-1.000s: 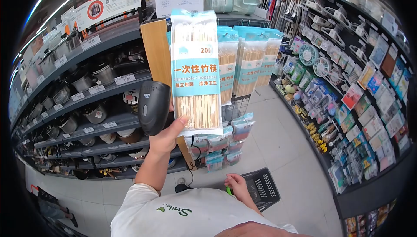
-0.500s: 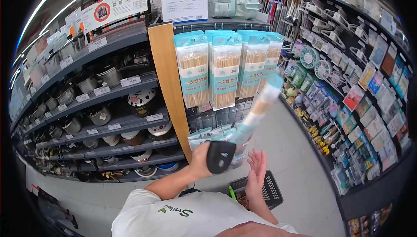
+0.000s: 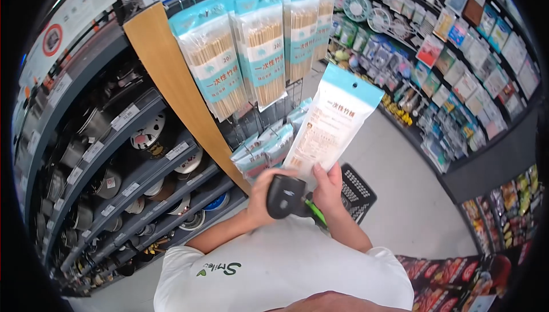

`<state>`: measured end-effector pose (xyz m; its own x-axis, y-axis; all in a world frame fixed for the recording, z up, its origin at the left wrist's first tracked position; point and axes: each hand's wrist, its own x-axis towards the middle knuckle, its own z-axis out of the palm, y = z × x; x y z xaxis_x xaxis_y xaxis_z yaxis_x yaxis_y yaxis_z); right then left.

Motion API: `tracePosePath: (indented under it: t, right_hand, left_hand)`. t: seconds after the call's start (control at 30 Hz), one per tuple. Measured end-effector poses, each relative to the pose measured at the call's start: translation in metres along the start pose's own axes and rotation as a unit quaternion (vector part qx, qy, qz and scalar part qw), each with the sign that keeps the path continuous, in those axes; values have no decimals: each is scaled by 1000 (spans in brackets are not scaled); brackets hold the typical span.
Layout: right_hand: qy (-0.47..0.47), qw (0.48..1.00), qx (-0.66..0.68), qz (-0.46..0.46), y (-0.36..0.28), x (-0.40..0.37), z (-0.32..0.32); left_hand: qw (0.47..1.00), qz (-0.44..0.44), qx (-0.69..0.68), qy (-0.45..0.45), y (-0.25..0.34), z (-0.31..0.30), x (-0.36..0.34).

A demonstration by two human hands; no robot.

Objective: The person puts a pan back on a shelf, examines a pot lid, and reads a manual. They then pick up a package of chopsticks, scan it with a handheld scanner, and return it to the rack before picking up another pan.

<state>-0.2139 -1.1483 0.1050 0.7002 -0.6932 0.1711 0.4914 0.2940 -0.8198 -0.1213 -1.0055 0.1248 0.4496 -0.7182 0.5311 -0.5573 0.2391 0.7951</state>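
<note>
My left hand (image 3: pixel 261 196) is wrapped around a black handheld barcode scanner (image 3: pixel 286 196), which hides most of its fingers. My right hand (image 3: pixel 329 189) pinches the lower right edge of a packet of disposable bamboo chopsticks (image 3: pixel 334 120), thumb on the front. The packet is tilted, its light blue header with a hang hole uppermost and its printed white side toward me. Its bottom end lies just beyond the scanner, and whether my left fingers touch it is hidden. Matching chopstick packets (image 3: pixel 260 54) hang on hooks ahead.
Smaller packets (image 3: pixel 266 149) hang below. A wooden post (image 3: pixel 180 89) divides the rack from pot shelves (image 3: pixel 128 189) on the left. A dark basket (image 3: pixel 357 192) stands low behind my right hand, near a bright green item (image 3: pixel 315 213). Hanging goods (image 3: pixel 452 54) line the right side.
My right hand has gone from open and apart to gripping the chopstick packet. The packet has turned its broad printed side toward me. My view has shifted closer to the rack and tilted.
</note>
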Motion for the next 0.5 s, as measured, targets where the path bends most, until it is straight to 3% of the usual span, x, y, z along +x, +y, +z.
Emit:
tracePosePath:
  t: [0.07,0.13,0.2,0.27,0.37,0.47,0.5]
  right_hand:
    - [-22,999,3,-33,-2,8,8]
    - [-55,998,41,5,-7,11,18]
    - [-32,998,38,29,-14,14,34]
    - [-56,995,39,73,-17,18,44]
    - [-22,997,18,74,-18,23,59]
    - [-9,996,15,91,-23,25,63]
    - [-47,992,67,92,-26,26,60]
  left_hand:
    - [997,30,37,60,-14,-16,0]
    - [993,-55,-28,97,-12,-32,5]
    - [962,-157,-215,60,-17,-47,11]
    - [938,-172,-298,43,-41,-54,8]
    - [949,-124,-289,-4,-47,-59,17]
    - [941,-172,-292,-19,-36,-61,25]
    - [923,-173,-344,-4,-39,-56,27]
